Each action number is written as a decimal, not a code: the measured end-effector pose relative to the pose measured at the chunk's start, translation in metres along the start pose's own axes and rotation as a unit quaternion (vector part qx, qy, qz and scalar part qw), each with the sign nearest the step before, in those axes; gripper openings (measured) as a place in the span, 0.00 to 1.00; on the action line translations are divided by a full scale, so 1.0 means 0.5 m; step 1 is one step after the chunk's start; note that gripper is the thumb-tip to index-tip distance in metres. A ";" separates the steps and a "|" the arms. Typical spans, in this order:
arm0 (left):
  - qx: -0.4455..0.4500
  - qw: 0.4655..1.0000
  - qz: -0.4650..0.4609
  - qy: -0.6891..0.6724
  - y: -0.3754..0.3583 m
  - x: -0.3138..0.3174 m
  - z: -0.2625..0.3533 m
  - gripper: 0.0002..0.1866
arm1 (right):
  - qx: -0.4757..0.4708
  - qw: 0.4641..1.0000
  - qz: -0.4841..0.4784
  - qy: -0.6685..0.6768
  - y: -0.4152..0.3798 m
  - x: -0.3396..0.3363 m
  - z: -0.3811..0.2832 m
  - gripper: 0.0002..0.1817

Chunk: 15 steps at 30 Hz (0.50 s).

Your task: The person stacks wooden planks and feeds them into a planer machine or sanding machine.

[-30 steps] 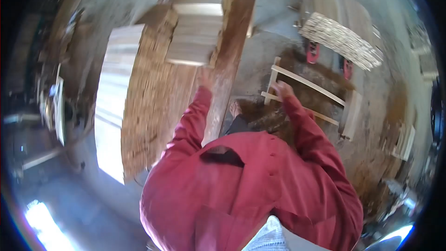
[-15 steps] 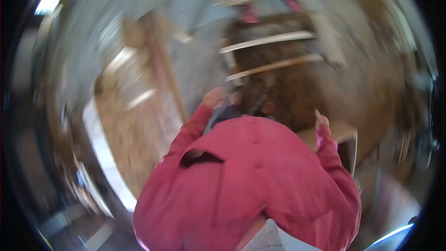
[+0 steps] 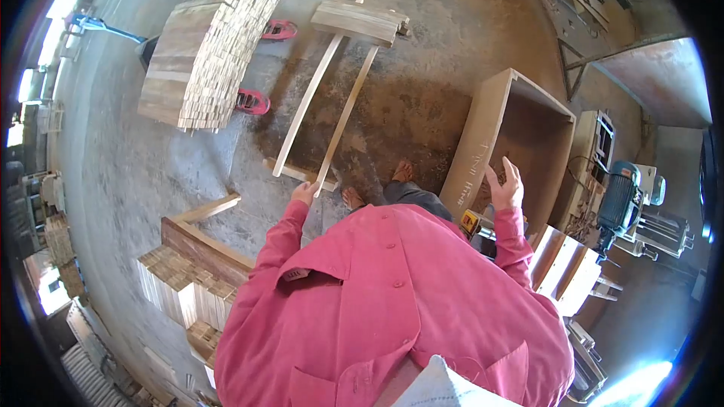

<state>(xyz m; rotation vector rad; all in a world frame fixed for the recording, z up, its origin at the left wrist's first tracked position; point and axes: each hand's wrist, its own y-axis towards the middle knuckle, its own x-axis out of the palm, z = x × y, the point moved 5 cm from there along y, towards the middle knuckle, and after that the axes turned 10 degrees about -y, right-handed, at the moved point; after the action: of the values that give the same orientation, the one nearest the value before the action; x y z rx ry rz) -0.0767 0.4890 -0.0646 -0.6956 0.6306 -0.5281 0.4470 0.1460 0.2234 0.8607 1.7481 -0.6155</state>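
My left hand (image 3: 305,193) hangs low at my left side, its fingers loosely bent and partly turned away. It overlaps the near end of a long wooden strip (image 3: 343,117) in the view, but I see no grip on it. My right hand (image 3: 507,185) is raised with fingers spread and nothing in them. Behind that hand stands a large open wooden box (image 3: 477,139) with handwriting on its side. A yellow-and-black tool (image 3: 470,222), perhaps a tape measure, shows beside my waist below the right hand.
A pallet jack with pink forks (image 3: 255,102) sits by a large stack of boards (image 3: 188,60). More boards (image 3: 354,21) lie across the strips' far end. Stacked wood blocks (image 3: 185,279) stand at left. A machine with a blue motor (image 3: 621,192) is at right.
The view has turned and sharpened from a blur, with the box and machine now in clear sight at right. My right hand has come up with its fingers spread.
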 end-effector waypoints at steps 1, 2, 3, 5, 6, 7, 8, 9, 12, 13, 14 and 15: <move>0.029 0.997 0.042 0.057 0.029 -0.010 0.010 0.37 | 0.024 1.000 0.013 0.004 0.000 0.007 0.033 0.35; 0.032 0.996 0.050 0.061 0.023 -0.011 0.053 0.37 | 0.046 0.999 0.026 0.011 0.006 0.015 0.062 0.35; 0.031 0.994 0.021 0.098 -0.007 0.004 0.115 0.36 | 0.038 0.998 0.043 0.006 0.010 0.025 0.079 0.34; 0.067 0.982 -0.013 0.174 -0.022 0.045 0.203 0.35 | 0.037 0.998 0.030 0.041 0.037 0.038 0.079 0.34; 0.101 0.971 -0.025 0.216 -0.020 0.064 0.234 0.34 | 0.041 0.997 0.015 0.059 0.047 0.052 0.071 0.34; 0.089 0.976 -0.044 0.191 -0.033 0.078 0.283 0.33 | 0.047 0.995 0.003 0.086 0.060 0.075 0.070 0.34; 0.079 0.981 -0.066 0.162 -0.050 0.096 0.337 0.32 | 0.040 0.995 -0.003 0.095 0.073 0.090 0.054 0.34; 0.082 0.983 -0.060 0.156 -0.046 0.107 0.371 0.31 | 0.025 0.995 -0.001 0.096 0.086 0.094 0.030 0.34; 0.115 0.982 -0.049 0.141 -0.019 0.139 0.457 0.29 | -0.025 0.995 -0.005 0.100 0.121 0.103 -0.039 0.34; 0.143 0.980 -0.046 0.134 -0.003 0.139 0.492 0.28 | -0.034 0.993 -0.021 0.109 0.132 0.113 -0.059 0.34; 0.143 0.979 -0.050 0.136 0.024 0.134 0.526 0.28 | -0.040 0.992 -0.038 0.115 0.142 0.119 -0.082 0.34; 0.109 0.976 -0.099 0.161 0.058 0.139 0.552 0.36 | -0.045 0.990 -0.056 0.120 0.152 0.123 -0.099 0.34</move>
<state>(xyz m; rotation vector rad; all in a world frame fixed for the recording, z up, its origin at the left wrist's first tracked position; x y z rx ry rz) 0.1663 0.5794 0.0557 -0.4697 0.7962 -0.8936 0.4666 0.2453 0.1812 0.8045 2.0378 -0.5186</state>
